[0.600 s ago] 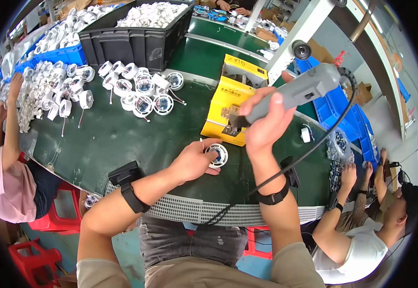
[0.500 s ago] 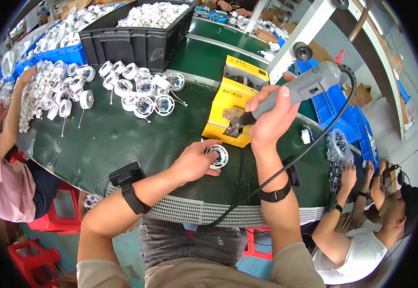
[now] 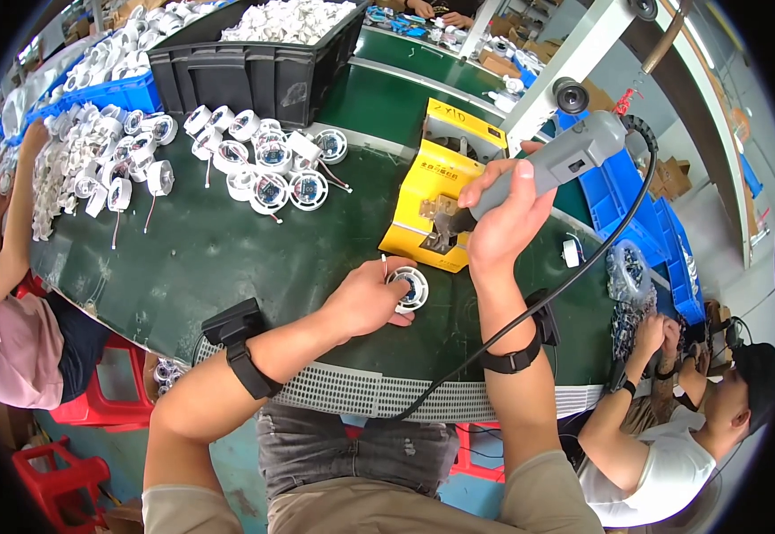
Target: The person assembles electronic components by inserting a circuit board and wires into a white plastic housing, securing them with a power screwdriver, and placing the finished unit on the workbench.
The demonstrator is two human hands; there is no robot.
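- my left hand (image 3: 371,298) grips the white disc (image 3: 413,290) by its left side, over the green table (image 3: 227,240)
- i see my right hand (image 3: 507,218) closed around the gray power tool (image 3: 574,156), tip by the yellow box (image 3: 416,191)

Dressed in khaki top (image 3: 378,513) at six o'clock, with short left sleeve (image 3: 190,509) at seven, right sleeve (image 3: 545,496) at five. Clad below in faded dark-grey jeans (image 3: 334,458), pale scuff on right thigh. Banded round forearms with black straps: left strap (image 3: 249,371) at eight, right strap (image 3: 512,360) at four. Fitted with matte-black left box (image 3: 231,322) and right box (image 3: 546,327) beside them.
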